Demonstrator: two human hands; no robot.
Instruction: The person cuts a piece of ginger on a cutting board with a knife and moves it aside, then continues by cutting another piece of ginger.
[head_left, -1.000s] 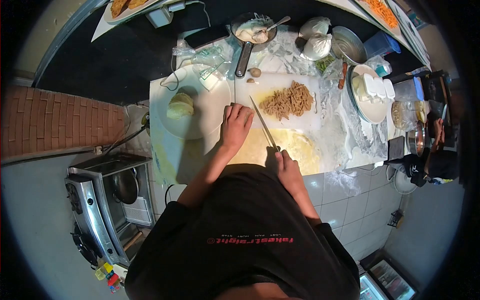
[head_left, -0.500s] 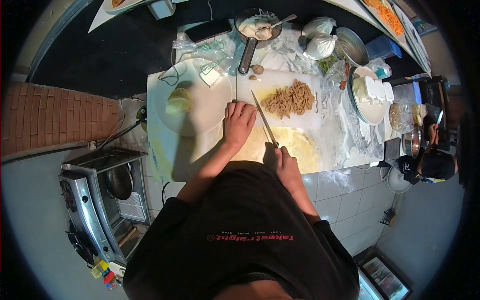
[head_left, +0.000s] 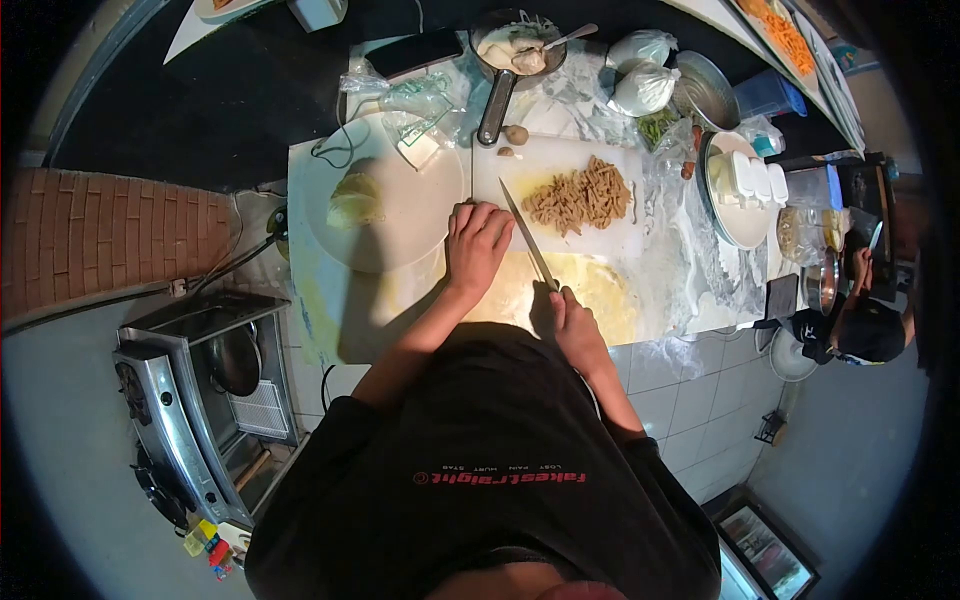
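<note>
My right hand (head_left: 575, 322) is closed around the handle of a long kitchen knife (head_left: 525, 228). Its blade slants up and left over the white cutting board (head_left: 500, 180). My left hand (head_left: 478, 240) lies palm down at the board's lower left corner, left of the blade, with fingers slightly bent. Anything under those fingers is hidden. Brown chopped strips of food (head_left: 580, 195) are heaped on the board's right half. Two small brownish lumps, one a round piece (head_left: 516, 135), sit by its top edge.
To the left is a large pale round plate (head_left: 400, 245) with a green piece of food (head_left: 353, 200) on it. A pan (head_left: 497, 105) with a spoon stands behind the board. White containers (head_left: 740, 175) sit on a plate at right. A co-worker (head_left: 868, 325) holds a knife farther right.
The view has shifted slightly. My hands and the knife keep almost the same place, and the chopped heap looks unchanged.
</note>
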